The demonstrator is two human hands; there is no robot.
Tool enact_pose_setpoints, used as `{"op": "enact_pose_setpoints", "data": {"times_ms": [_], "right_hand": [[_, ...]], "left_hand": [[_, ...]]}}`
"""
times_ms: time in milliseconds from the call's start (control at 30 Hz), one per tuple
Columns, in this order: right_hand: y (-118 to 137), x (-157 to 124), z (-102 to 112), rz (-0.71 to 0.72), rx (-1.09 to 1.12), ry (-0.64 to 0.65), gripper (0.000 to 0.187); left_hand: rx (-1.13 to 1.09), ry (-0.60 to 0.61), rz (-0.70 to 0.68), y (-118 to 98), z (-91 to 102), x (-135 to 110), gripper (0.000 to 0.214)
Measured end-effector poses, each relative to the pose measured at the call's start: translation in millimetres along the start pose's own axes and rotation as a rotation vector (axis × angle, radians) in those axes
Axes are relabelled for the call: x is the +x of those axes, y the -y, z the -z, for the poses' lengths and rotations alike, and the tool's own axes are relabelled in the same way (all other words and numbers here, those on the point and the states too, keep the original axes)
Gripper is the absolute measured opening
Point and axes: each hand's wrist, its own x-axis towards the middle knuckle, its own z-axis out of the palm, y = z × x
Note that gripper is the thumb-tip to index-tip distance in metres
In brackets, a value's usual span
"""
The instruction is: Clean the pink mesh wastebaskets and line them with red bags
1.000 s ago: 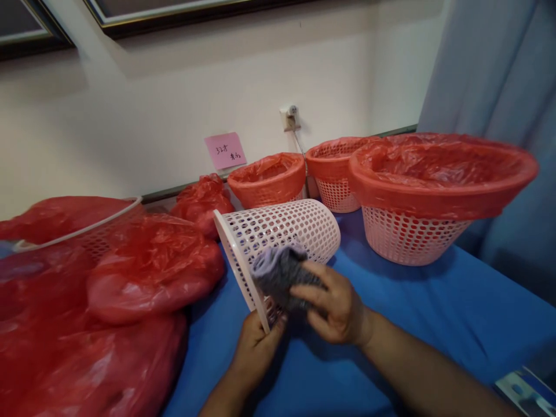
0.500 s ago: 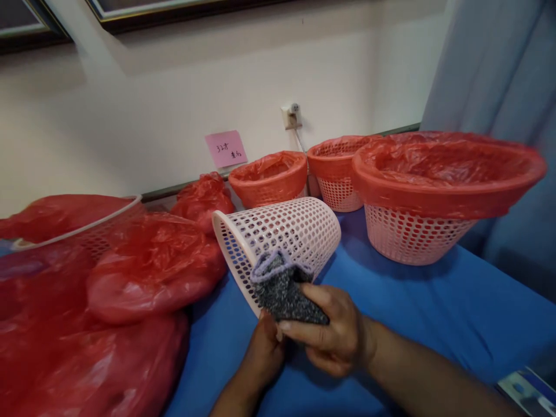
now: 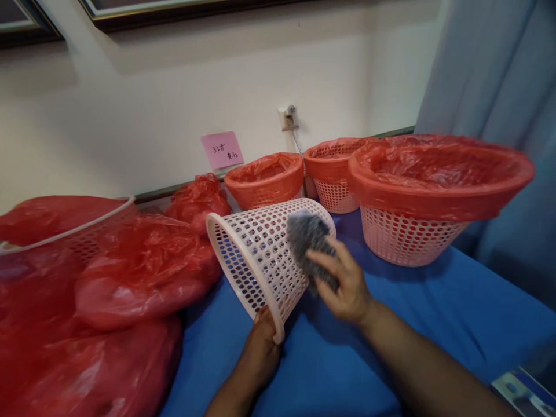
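Observation:
A pale, perforated plastic wastebasket (image 3: pixel 256 240) lies on its side over the blue-covered table (image 3: pixel 365 353), its mouth facing left and toward me. My left hand (image 3: pixel 260 347) is closed on the lower rim, with the fingertips partly inside the mouth. Against the side of the basket near its base, my right hand (image 3: pixel 345 281) presses a dark grey cloth (image 3: pixel 306 234) with a light purple edge. The cloth is a little blurred by motion, and the fingers of that hand are bent over it.
Red plastic bags (image 3: pixel 143 278) and a tilted basket (image 3: pixel 108 214) fill the left side. Behind stand a small red-lined basket (image 3: pixel 264 188) and another (image 3: pixel 334 188); a larger one (image 3: pixel 412 231) is at right. A socket (image 3: pixel 288 119) and pink note (image 3: pixel 222 150) are on the wall.
My right hand has moved the cloth up and right, from the basket's rim to its side near the base. My left hand still grips the rim.

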Motion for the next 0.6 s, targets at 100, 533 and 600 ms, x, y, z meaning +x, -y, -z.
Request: {"op": "enact_pose_setpoints", "data": {"times_ms": [100,533,600], "right_hand": [[33,-6,0,0.359,0.157,0.103,0.053],[-30,15,17,-0.24,-0.099,-0.091,0.047],[-4,12,16,0.012,0.04,0.017,0.052]], "left_hand": [[-0.025,0.026,0.032,-3,2.3,3,0.043],[0.171,0.168,0.107,15,3.8,-5,0.048],[0.097,0.179,0.123,3,9.4,-6,0.064]]}}
